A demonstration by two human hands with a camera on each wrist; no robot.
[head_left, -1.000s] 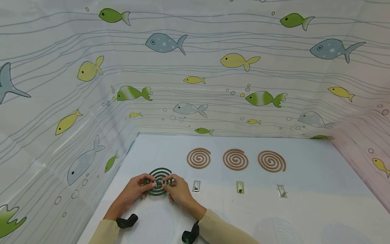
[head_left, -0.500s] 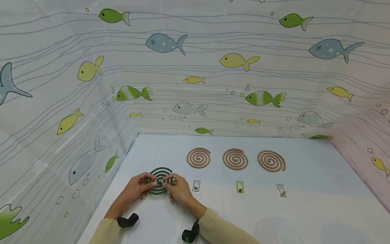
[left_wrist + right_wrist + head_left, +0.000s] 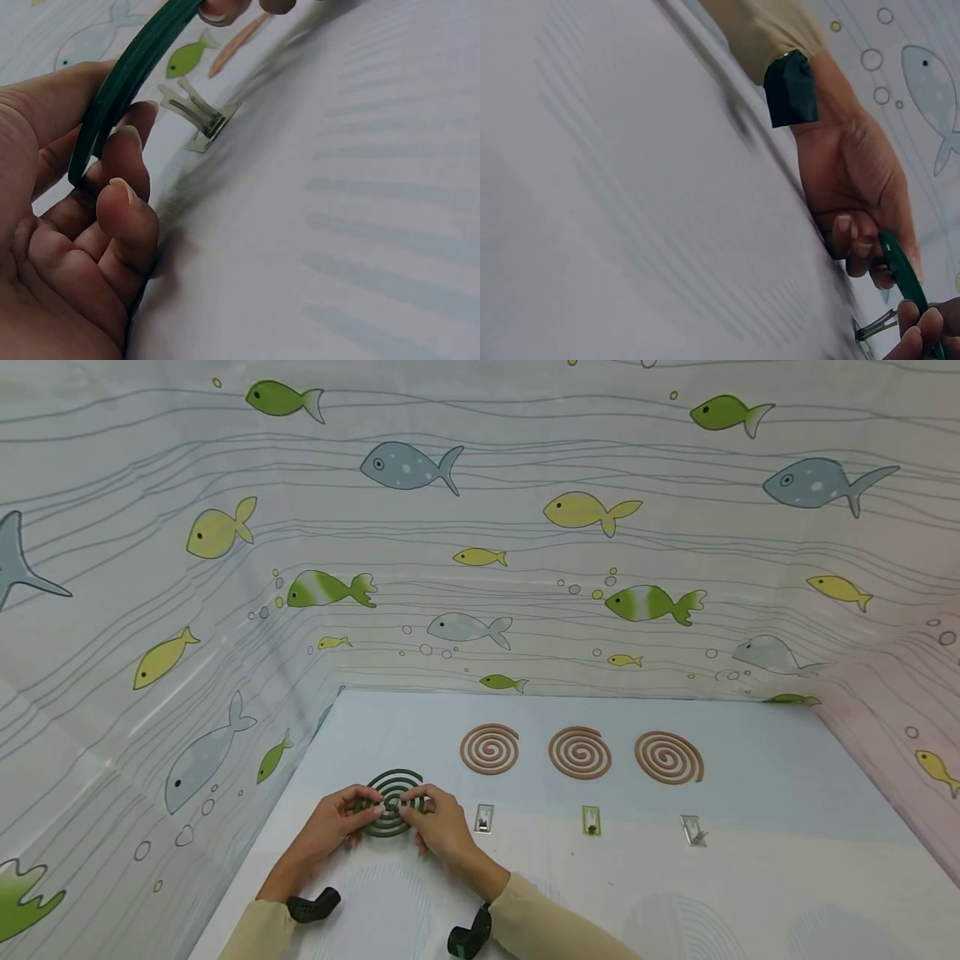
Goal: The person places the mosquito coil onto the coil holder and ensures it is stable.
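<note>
Fish-printed wall covering, behind and to both sides of a white and pale-blue counter. Contents, nearest first.

Sleeves, cream, two: left, right. Black wrist gadgets, two: left, right.

Hands, both grasping. Left hand pinches the green coil on its left side; right hand pinches it on the right, thumbs close to its centre.

Green coil: spiral, one held piece, between the hands and raised off the counter.

Metal stands, three, in a row to the right of the right hand: nearest, middle, farthest.

Brown coils, three, flat, beyond the hands and to their right: first, second, third.

Change: slight. The green coil sits a touch higher in the head view than a second ago; both grips match. Judged from this, fine work near its centre continues, nothing yet freed or set down.

Obscured: fingertips cover much of the centre; whether the spiral is single or a nested pair cannot be told. An upright stand beyond the left fingers cannot be matched to the row.
</note>
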